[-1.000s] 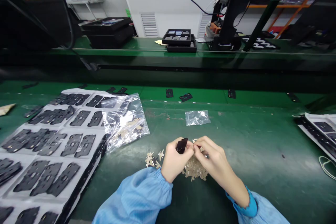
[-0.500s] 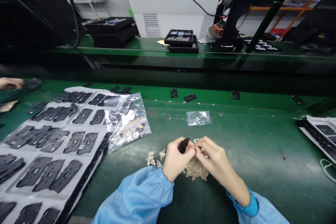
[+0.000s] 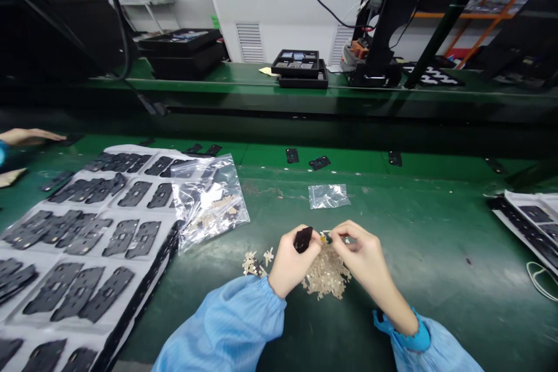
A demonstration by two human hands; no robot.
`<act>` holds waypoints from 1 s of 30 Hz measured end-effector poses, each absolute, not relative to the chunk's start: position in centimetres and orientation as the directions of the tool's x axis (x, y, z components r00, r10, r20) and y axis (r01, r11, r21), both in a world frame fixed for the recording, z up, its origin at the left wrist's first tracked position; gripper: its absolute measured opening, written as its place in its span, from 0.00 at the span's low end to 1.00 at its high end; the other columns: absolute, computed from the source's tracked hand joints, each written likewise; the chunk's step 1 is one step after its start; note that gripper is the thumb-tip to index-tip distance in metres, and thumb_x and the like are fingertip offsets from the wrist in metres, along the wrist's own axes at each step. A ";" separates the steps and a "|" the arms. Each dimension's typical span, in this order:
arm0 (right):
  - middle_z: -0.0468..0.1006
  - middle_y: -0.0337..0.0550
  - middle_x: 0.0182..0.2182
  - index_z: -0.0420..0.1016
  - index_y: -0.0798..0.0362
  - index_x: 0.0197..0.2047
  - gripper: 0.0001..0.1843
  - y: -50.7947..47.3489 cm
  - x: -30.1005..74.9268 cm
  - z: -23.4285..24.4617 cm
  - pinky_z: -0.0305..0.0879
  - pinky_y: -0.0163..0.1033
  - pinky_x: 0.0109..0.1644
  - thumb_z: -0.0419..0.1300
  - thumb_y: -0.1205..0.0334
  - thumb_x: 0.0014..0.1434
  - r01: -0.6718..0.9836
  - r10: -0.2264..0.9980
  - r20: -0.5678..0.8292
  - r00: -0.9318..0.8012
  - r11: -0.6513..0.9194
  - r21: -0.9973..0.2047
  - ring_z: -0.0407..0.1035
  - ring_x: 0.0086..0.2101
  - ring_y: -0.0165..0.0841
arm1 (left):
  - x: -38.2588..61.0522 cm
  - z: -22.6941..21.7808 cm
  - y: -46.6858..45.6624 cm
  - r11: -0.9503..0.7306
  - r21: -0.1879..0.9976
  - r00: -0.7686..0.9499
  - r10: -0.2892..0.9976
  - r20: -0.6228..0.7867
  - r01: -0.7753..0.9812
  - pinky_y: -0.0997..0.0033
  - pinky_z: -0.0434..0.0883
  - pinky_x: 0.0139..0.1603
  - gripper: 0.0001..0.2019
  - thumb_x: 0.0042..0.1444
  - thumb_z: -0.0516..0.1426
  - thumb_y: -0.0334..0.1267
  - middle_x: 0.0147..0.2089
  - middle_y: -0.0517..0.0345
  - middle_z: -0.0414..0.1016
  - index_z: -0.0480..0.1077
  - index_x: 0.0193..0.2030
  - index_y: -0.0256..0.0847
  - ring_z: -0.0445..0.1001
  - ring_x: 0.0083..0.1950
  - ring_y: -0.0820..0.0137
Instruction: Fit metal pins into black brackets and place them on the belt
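My left hand (image 3: 291,261) is closed around a dark, flat plate (image 3: 303,239), whose upper end sticks up between thumb and fingers. A small yellow spot (image 3: 323,238) shows at its fingertips. Just to the right, my right hand (image 3: 358,249) has thumb and forefinger pinched together; a tiny dark bit shows at the tips, too small to name. Below and between both hands lies a heap of small beige flat pieces (image 3: 326,276). A few more loose beige pieces (image 3: 250,263) lie left of my left hand.
A white tray (image 3: 104,260) of black plates fills the left, a zip bag (image 3: 210,203) of beige pieces overlapping its edge. A smaller clear bag (image 3: 329,196) lies ahead. Several black plates (image 3: 292,155) lie along the back. Another person's hand (image 3: 32,136) is far left.
My right hand has drawn slightly right, away from my left fingertips, uncovering more of the heap. At far left, the other person's hand has stretched out further right.
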State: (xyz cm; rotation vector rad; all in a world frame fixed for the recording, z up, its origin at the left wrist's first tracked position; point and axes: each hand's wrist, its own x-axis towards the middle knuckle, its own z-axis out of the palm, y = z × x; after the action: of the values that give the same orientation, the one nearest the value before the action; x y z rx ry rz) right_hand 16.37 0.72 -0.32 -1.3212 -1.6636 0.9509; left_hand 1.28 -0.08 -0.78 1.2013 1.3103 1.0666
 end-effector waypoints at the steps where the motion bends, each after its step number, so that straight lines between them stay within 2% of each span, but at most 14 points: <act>1: 0.69 0.42 0.28 0.70 0.54 0.28 0.07 0.8 16.5 -0.3 0.66 0.30 0.24 0.54 0.66 0.56 0.408 0.982 0.139 -0.127 0.179 -0.895 0.66 0.28 0.31 | 1.2 -0.9 0.0 0.132 0.990 0.008 0.991 -0.133 0.053 0.78 0.63 0.28 0.02 0.47 0.55 0.29 0.23 0.64 0.65 0.68 0.25 0.36 0.64 0.25 0.77; 4: 0.70 0.43 0.29 0.72 0.54 0.31 0.07 1.1 17.3 -0.1 0.68 0.32 0.28 0.53 0.69 0.56 0.467 0.963 0.120 -0.241 0.224 -0.856 0.67 0.29 0.31 | 1.1 -1.2 0.3 0.229 0.971 -0.001 0.973 -0.229 -0.066 0.78 0.62 0.23 0.02 0.48 0.55 0.32 0.21 0.65 0.64 0.67 0.27 0.36 0.63 0.22 0.77; 7: 0.75 0.44 0.32 0.77 0.52 0.36 0.18 1.2 18.2 -0.1 0.69 0.39 0.39 0.49 0.77 0.53 0.470 0.876 0.090 -0.473 0.337 -0.816 0.70 0.34 0.34 | 1.1 -1.3 0.4 0.282 0.948 0.009 0.959 -0.284 -0.146 0.79 0.63 0.23 0.02 0.47 0.56 0.32 0.23 0.62 0.69 0.67 0.28 0.36 0.65 0.22 0.78; 9: 0.77 0.45 0.34 0.78 0.51 0.38 0.23 1.2 18.5 -0.1 0.67 0.44 0.45 0.48 0.80 0.49 0.476 0.838 0.098 -0.537 0.397 -0.784 0.69 0.39 0.37 | 1.1 -1.3 0.4 0.295 0.940 0.011 0.955 -0.298 -0.173 0.79 0.63 0.23 0.04 0.47 0.57 0.32 0.26 0.60 0.72 0.67 0.30 0.36 0.65 0.22 0.78; 11: 0.76 0.45 0.33 0.79 0.51 0.36 0.20 1.3 18.5 -0.1 0.67 0.44 0.43 0.50 0.79 0.50 0.501 0.863 0.094 -0.496 0.373 -0.781 0.69 0.38 0.37 | 1.2 -1.3 0.3 0.301 0.938 0.015 0.953 -0.303 -0.175 0.80 0.63 0.23 0.05 0.46 0.57 0.32 0.26 0.60 0.73 0.68 0.31 0.35 0.65 0.22 0.79; 13: 0.74 0.44 0.30 0.78 0.52 0.33 0.12 1.4 18.2 -0.1 0.69 0.40 0.37 0.54 0.72 0.54 0.488 0.922 0.059 -0.382 0.255 -0.835 0.69 0.33 0.34 | 1.2 -1.2 0.3 0.299 0.941 0.026 0.954 -0.299 -0.158 0.80 0.63 0.23 0.05 0.47 0.58 0.33 0.26 0.60 0.73 0.69 0.31 0.35 0.65 0.22 0.79; 16: 0.72 0.43 0.31 0.77 0.55 0.35 0.08 1.4 17.5 -0.1 0.69 0.35 0.31 0.58 0.61 0.56 0.309 0.966 -0.009 -0.259 0.074 -0.948 0.69 0.30 0.31 | 1.3 -1.1 0.1 0.302 0.946 0.058 0.953 -0.297 -0.121 0.80 0.63 0.23 0.05 0.48 0.58 0.34 0.26 0.60 0.73 0.69 0.32 0.35 0.65 0.22 0.79; 19: 0.72 0.42 0.31 0.76 0.56 0.33 0.10 1.4 16.9 -0.3 0.69 0.33 0.30 0.60 0.57 0.54 0.165 0.959 -0.070 -0.276 -0.025 -0.986 0.70 0.30 0.31 | 1.3 -0.9 0.1 0.288 0.954 0.095 0.955 -0.281 -0.080 0.79 0.64 0.23 0.05 0.49 0.58 0.35 0.26 0.61 0.72 0.69 0.32 0.36 0.65 0.22 0.78; 21: 0.71 0.41 0.28 0.75 0.56 0.30 0.11 1.3 16.8 -0.3 0.69 0.32 0.28 0.61 0.56 0.53 0.142 0.958 -0.112 -0.266 -0.076 -0.987 0.69 0.27 0.30 | 1.2 -0.8 0.1 0.226 0.974 0.096 0.970 -0.222 -0.031 0.77 0.65 0.25 0.05 0.50 0.58 0.36 0.26 0.60 0.72 0.70 0.31 0.36 0.67 0.24 0.76; 25: 0.70 0.40 0.28 0.75 0.56 0.29 0.11 1.1 16.6 -0.3 0.70 0.32 0.24 0.63 0.55 0.50 0.107 0.969 -0.131 -0.208 -0.111 -0.988 0.67 0.24 0.29 | 1.2 -0.5 -0.1 -0.034 0.987 0.012 0.999 0.032 0.157 0.75 0.66 0.33 0.04 0.51 0.57 0.35 0.31 0.57 0.71 0.72 0.30 0.37 0.69 0.33 0.72; 27: 0.69 0.40 0.28 0.75 0.56 0.29 0.11 1.1 16.5 -0.1 0.70 0.32 0.23 0.64 0.55 0.50 0.094 0.970 -0.132 -0.203 -0.115 -0.989 0.66 0.23 0.28 | 1.2 -0.5 -0.3 -0.105 0.971 0.006 0.994 0.106 0.217 0.75 0.64 0.29 0.05 0.52 0.57 0.35 0.31 0.57 0.70 0.72 0.29 0.37 0.67 0.30 0.73; 30: 0.68 0.41 0.28 0.75 0.56 0.28 0.11 1.1 16.5 0.2 0.70 0.33 0.23 0.63 0.55 0.50 0.087 0.967 -0.129 -0.221 -0.112 -0.990 0.65 0.22 0.27 | 1.4 -0.7 -0.6 -0.121 0.962 0.005 0.992 0.124 0.243 0.76 0.60 0.25 0.06 0.52 0.56 0.35 0.30 0.57 0.68 0.72 0.28 0.37 0.64 0.26 0.76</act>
State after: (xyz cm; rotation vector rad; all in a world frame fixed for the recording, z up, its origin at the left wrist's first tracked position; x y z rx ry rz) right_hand 16.49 1.06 0.21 -1.2388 -1.3737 1.4343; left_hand 1.36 -0.55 -0.73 1.4792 1.3361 1.1828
